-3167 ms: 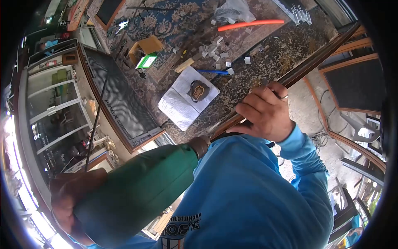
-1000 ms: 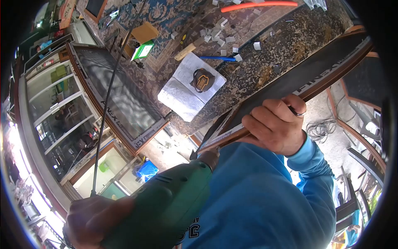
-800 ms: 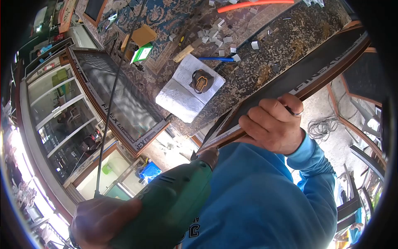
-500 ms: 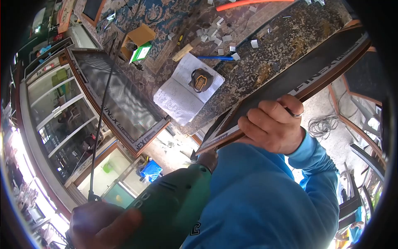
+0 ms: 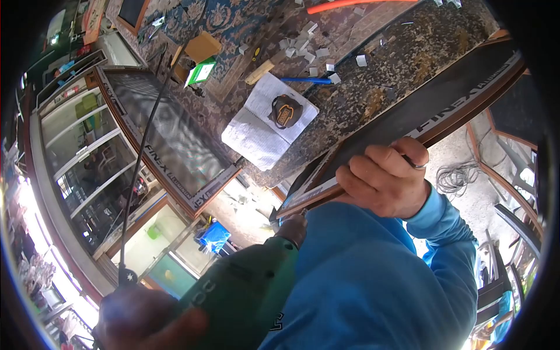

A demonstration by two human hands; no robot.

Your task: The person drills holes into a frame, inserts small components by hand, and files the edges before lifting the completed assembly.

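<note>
A green power drill is in my left hand, whose fingers wrap round its rear at the lower left; they are partly blurred. The drill's chuck points up at the near corner of a brown-edged frame with a dark panel and printed "FINEX ALUMINUM" tape. Whether the tip touches the frame is too small to tell. My right hand, with a ring on one finger, grips the frame's lower edge near that corner. The frame slants up to the right, beside the worn tabletop.
An open notebook with a dark tape measure on it lies on the worn table. Beyond are a blue tool, metal pieces and an open cardboard box. Another taped frame leans at the left. Coiled cable lies right.
The view has shifted slightly. The drill's chuck sits a little lower and further left relative to the frame corner, and a thin bit shows by the corner. Both hands keep their grip.
</note>
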